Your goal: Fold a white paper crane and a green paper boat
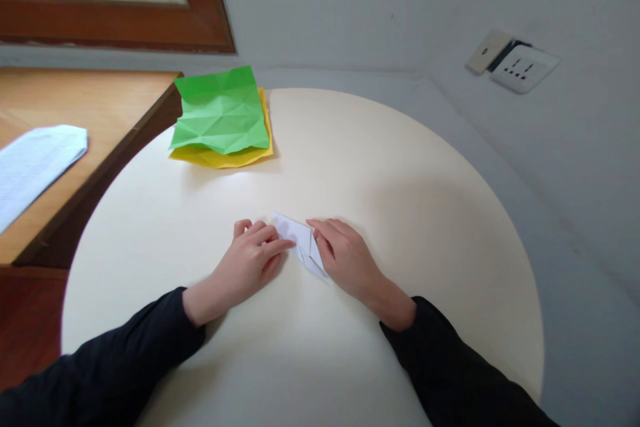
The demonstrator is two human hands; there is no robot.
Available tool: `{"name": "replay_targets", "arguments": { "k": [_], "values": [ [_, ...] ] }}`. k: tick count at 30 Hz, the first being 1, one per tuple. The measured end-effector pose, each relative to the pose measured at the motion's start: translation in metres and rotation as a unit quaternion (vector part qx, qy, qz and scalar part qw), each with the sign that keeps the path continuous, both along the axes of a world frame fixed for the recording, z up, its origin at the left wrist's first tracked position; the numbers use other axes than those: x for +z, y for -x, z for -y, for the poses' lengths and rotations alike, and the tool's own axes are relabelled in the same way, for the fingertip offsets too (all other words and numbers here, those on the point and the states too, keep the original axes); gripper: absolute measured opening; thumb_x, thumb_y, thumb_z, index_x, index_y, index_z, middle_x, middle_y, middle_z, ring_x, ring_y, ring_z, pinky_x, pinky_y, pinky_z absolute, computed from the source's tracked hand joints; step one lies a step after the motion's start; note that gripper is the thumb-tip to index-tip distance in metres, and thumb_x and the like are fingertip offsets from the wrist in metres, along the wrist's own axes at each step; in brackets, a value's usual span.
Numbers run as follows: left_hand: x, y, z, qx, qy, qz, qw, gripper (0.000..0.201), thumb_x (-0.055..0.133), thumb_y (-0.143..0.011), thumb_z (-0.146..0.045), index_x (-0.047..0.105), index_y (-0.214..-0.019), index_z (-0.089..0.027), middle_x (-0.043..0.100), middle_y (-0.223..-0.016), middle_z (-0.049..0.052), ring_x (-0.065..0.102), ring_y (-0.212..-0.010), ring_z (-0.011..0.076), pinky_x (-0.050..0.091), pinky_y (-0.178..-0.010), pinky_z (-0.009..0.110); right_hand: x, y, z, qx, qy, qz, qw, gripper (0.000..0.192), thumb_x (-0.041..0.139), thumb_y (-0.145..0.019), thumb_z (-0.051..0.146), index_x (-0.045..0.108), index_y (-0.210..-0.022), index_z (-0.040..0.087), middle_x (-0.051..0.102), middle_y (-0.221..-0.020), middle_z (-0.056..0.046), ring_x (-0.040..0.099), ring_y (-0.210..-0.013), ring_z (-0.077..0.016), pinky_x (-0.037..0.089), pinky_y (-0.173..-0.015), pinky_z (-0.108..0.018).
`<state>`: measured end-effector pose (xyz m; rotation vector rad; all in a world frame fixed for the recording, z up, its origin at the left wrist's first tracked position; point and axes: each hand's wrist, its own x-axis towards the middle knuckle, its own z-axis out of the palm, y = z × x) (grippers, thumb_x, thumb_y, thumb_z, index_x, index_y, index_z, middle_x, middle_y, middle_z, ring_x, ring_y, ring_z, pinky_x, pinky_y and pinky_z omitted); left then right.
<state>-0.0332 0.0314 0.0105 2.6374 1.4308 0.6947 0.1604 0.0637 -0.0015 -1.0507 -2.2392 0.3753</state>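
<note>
A small piece of folded white paper (299, 235) lies on the round white table (310, 360), with creases and overlapping flaps showing on its right half. My left hand (253, 253) is at its left edge, index finger and thumb closed on that side and the other fingers curled. My right hand (347, 257) grips its right edge, fingers bent over the rim of the paper. The undersides of both hands' fingers are hidden, as is part of the paper beneath them.
Creased green paper (223, 110) rests on yellow paper (225, 159) at the table's far left. A wooden desk (120, 97) with a pale, patterned item (45, 160) stands to the left. A wall socket (525, 68) is at right.
</note>
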Motion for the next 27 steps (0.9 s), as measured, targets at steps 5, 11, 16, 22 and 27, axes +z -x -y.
{"name": "replay_targets", "arguments": {
  "k": [5,11,16,22,27],
  "values": [
    [0.0,0.0002,-0.0003,0.006,0.003,0.001,1.0,0.026,0.043,-0.089,-0.016,0.069,-0.092,-0.022,0.061,-0.071,0.002,0.049,-0.069,0.0152,0.027,-0.072,0.035,0.0008,-0.0001,-0.0001,0.01,0.045,-0.006,0.999,0.031,0.038,-0.084,0.005,0.064,-0.098,0.016,0.066,-0.087,-0.009,0.059,-0.081,-0.0199,0.049,-0.076,-0.034],
    [0.0007,-0.0001,-0.0003,0.006,0.008,0.001,1.0,0.027,0.043,-0.089,-0.016,0.069,-0.092,-0.022,0.06,-0.072,0.002,0.049,-0.069,0.0154,0.027,-0.072,0.035,0.001,-0.0006,-0.0006,0.002,0.063,-0.016,0.998,0.029,0.039,-0.084,0.005,0.064,-0.093,0.016,0.064,-0.084,-0.008,0.058,-0.08,-0.0193,0.048,-0.074,-0.033],
    [0.0009,-0.0004,-0.0001,0.01,0.014,-0.002,1.0,0.029,0.04,-0.089,-0.016,0.069,-0.093,-0.022,0.06,-0.072,0.003,0.049,-0.07,0.0153,0.028,-0.073,0.036,0.0005,-0.0006,-0.0007,0.0,0.055,-0.026,0.998,0.028,0.039,-0.084,0.005,0.064,-0.091,0.016,0.063,-0.082,-0.008,0.057,-0.079,-0.0193,0.048,-0.073,-0.033],
    [-0.0001,-0.0001,-0.0002,0.012,0.004,0.004,1.0,0.029,0.041,-0.089,-0.014,0.069,-0.091,-0.022,0.059,-0.071,0.002,0.049,-0.069,0.0152,0.028,-0.073,0.036,-0.0001,-0.0006,-0.0009,0.0,0.045,-0.048,0.998,0.025,0.04,-0.083,0.006,0.062,-0.085,0.017,0.062,-0.078,-0.006,0.056,-0.076,-0.019,0.047,-0.07,-0.032],
    [0.0005,0.0012,-0.0007,0.005,0.015,0.005,1.0,0.028,0.043,-0.087,-0.012,0.069,-0.091,-0.022,0.059,-0.072,0.002,0.05,-0.069,0.015,0.027,-0.073,0.035,0.0005,-0.0012,-0.0005,0.008,0.04,-0.054,0.998,0.023,0.041,-0.08,0.004,0.06,-0.078,0.017,0.061,-0.074,-0.005,0.056,-0.072,-0.0176,0.046,-0.066,-0.03]
  ]
}}
